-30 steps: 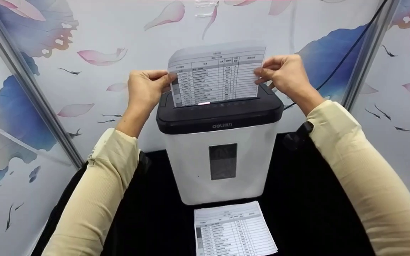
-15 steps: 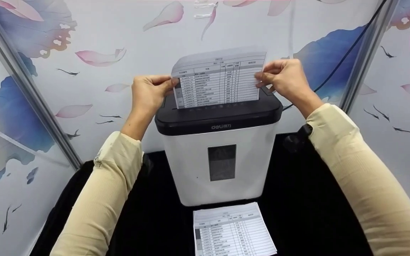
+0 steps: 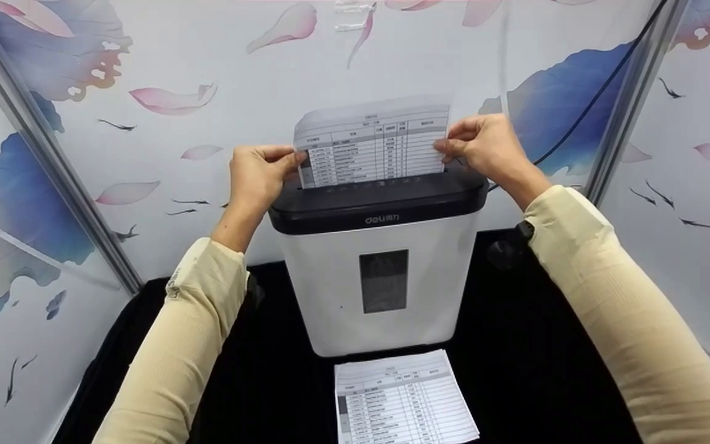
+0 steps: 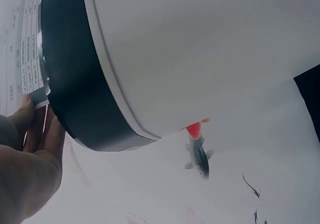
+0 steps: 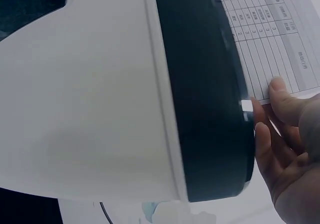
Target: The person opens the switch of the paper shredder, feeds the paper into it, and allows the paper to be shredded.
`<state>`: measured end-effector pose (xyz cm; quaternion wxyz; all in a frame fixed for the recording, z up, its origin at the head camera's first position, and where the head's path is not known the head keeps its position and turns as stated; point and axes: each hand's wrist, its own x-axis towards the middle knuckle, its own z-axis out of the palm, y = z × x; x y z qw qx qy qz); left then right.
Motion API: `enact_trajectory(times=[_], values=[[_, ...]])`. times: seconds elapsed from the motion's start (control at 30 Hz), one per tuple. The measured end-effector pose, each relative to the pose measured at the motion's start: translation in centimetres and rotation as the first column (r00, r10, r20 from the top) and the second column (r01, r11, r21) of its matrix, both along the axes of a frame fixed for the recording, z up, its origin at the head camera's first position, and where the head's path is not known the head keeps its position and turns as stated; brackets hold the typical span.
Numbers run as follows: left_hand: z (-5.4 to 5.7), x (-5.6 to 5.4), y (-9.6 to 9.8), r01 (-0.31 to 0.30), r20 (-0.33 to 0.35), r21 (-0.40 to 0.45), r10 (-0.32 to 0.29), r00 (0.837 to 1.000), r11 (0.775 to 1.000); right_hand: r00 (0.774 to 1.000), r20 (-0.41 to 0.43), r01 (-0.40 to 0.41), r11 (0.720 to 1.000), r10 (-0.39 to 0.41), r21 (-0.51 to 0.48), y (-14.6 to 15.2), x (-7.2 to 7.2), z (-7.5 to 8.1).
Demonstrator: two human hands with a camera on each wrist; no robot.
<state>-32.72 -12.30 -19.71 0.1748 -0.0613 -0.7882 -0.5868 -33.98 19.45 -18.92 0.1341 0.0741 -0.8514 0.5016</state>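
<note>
Clearly, the printed paper [image 3: 361, 151] stands in the shredder [image 3: 324, 271], pinched by the left hand [image 3: 260, 172] at its nine o'clock edge and the right hand [image 3: 492, 149] at three o'clock.

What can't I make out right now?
Head: lower edge of the printed paper, hidden by the paper shredder.
Head: lower-left corner of the paper stack, cut off by bottom edge.
Head: contents behind the dark window, too dim.
Right wrist: part of right hand, cut by right edge.
</note>
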Motion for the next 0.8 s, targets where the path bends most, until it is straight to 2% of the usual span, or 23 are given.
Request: enact_trajectory(times=[0.2, 0.43, 0.6, 0.8], values=[[-0.32, 0.18, -0.07, -0.008, 0.048, -0.033, 0.010, 0.999, 0.999, 0.999, 0.037, 0.005, 0.997, -0.008, 0.077, 0.09, 0.11, -0.45], [-0.25, 0.03, 0.18, -0.026, -0.015, -0.011, 0.025, 1.000, 1.000, 0.999, -0.025, 0.027, 0.992, -0.025, 0.122, 0.15, 0.33, -0.25], [-0.59, 0.16, 0.28, -0.016, -0.021, 0.000, 0.016, 1.000, 1.000, 0.999, -0.032, 0.046, 0.990, -0.042, 0.136, -0.01, 0.30, -0.40], [-1.01, 0.50, 0.28, -0.069, -0.047, -0.119, 0.064, 0.997, 0.990, 0.998, -0.044, 0.047, 0.991, -0.041, 0.127, 0.10, 0.31, -0.91]])
